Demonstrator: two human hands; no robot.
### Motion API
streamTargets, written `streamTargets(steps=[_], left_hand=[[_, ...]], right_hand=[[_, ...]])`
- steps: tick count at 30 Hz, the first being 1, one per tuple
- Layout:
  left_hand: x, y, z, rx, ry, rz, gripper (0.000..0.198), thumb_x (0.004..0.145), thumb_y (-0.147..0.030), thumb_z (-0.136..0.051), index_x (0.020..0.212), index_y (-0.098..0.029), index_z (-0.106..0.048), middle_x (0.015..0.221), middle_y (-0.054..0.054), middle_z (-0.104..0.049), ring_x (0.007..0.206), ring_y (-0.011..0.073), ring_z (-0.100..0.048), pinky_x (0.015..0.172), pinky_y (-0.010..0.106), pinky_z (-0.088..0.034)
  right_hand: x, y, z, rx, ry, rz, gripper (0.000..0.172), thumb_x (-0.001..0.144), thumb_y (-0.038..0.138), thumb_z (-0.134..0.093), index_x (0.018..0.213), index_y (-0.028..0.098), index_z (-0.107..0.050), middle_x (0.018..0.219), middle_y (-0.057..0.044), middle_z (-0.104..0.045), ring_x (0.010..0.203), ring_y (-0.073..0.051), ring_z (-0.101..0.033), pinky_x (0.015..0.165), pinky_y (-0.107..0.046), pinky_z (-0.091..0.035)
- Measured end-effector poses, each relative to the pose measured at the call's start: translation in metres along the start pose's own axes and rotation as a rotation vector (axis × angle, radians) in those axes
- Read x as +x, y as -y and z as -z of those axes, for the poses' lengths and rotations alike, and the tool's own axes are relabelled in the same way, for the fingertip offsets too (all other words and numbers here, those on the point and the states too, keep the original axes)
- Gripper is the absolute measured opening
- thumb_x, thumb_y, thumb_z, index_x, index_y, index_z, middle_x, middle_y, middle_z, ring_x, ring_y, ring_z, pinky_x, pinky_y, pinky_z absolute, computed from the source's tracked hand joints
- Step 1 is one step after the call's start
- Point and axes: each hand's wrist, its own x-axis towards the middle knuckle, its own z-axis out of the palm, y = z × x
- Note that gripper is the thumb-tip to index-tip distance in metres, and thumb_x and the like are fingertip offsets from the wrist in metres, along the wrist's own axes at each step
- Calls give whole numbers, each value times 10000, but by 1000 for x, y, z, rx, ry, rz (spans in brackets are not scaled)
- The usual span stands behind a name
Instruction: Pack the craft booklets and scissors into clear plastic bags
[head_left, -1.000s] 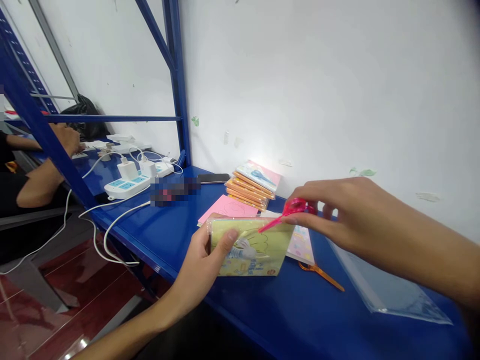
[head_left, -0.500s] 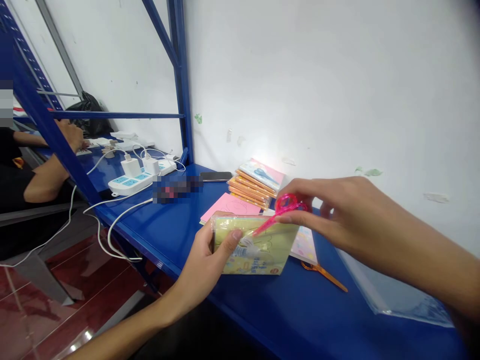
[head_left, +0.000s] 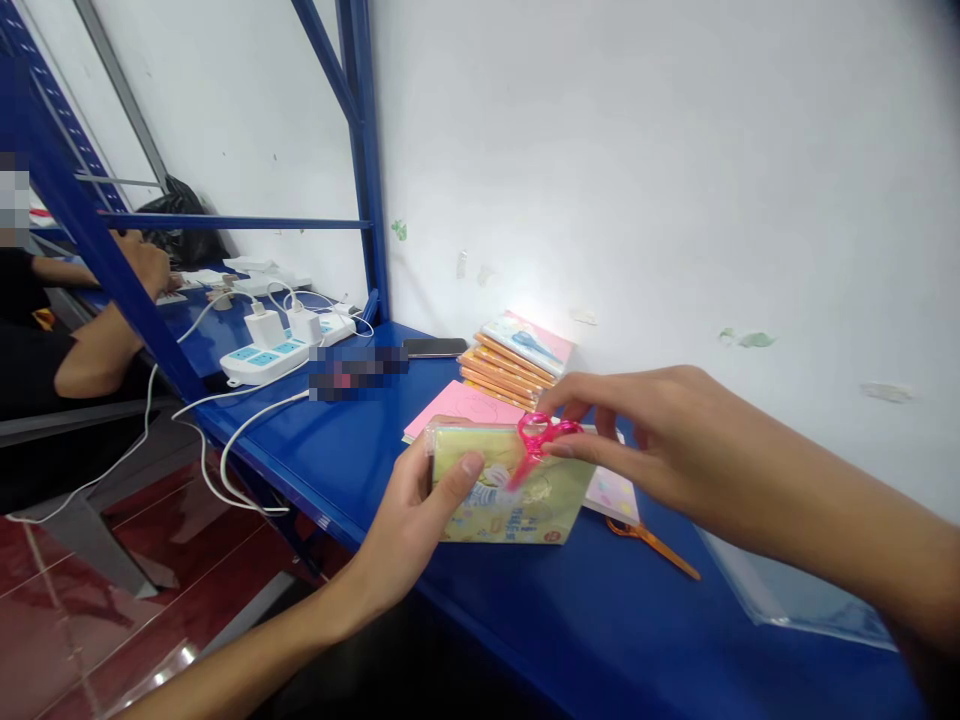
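A yellow-green printed booklet in a clear plastic sleeve (head_left: pixel 510 510) is gripped at its left side by my left hand (head_left: pixel 420 510), thumb across the front. My right hand (head_left: pixel 630 420) pinches pink scissors (head_left: pixel 536 435) by the handle loops. The scissors lie in front of the booklet's upper part, blades slanting down to the left; I cannot tell whether they are inside the sleeve. Behind the booklet rest a pink paper pad (head_left: pixel 461 405) and a stack of wrapped packs (head_left: pixel 510 365). Orange scissors (head_left: pixel 656 548) lie on the table, to the right of the booklet.
A white power strip (head_left: pixel 262 362) with plugged chargers and loose cables sits on the blue table (head_left: pixel 510 620) at left. A phone (head_left: pixel 435 347) lies by the wall. Clear plastic sheets (head_left: pixel 810 590) are at right. Beyond the blue frame post (head_left: pixel 367 170), another person's arm (head_left: pixel 97 350) shows.
My right hand has moved left and slightly down with the pink scissors, which now stand steeper and nearer the booklet's middle. My left hand keeps its hold.
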Motion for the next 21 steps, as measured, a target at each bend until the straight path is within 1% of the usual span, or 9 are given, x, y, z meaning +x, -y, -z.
streamTargets(steps=[4,6,9,13,17,21], left_hand=[[1,2,1,-14,10,-6,227,941,-382,-686,1118,-240,-702,1098,21,-774,937,173,-731,790,201,-553],[1,3,1,-21,13,-6,231,939,-378,-689,1122,-238,-701,1102,28,-770,940,181,-731,798,216,-559],[0,3,1,-35,10,9,256,936,-379,-692,1142,-228,-698,1103,40,-770,938,193,-733,811,237,-566],[-1,2,1,-54,18,22,266,942,-370,-684,1166,-228,-696,1112,39,-770,961,208,-735,835,262,-575],[-1,2,1,-71,28,40,290,955,-360,-668,1218,-239,-686,1163,43,-762,1039,241,-725,884,307,-580],[-1,6,3,-76,27,44,346,950,-370,-673,1270,-238,-672,1197,58,-757,1054,257,-726,880,313,-582]], right_hand=[[1,2,1,10,-4,22,225,936,229,-637,1122,335,-705,722,60,-711,534,-118,-569,519,-225,-374],[2,3,1,2,12,34,191,939,231,-636,1080,327,-721,740,54,-722,556,-118,-584,526,-225,-373],[2,4,-1,-19,36,21,151,957,252,-618,1006,321,-742,696,57,-717,537,-114,-577,503,-228,-344],[1,5,-4,-22,55,31,155,975,289,-610,1003,336,-754,644,74,-707,509,-105,-581,478,-230,-319],[1,6,-5,-21,49,50,179,990,317,-596,1019,330,-772,706,59,-749,515,-107,-608,473,-243,-337],[3,6,-6,-15,36,79,204,988,311,-595,1025,310,-795,812,22,-790,559,-129,-642,505,-252,-391]])
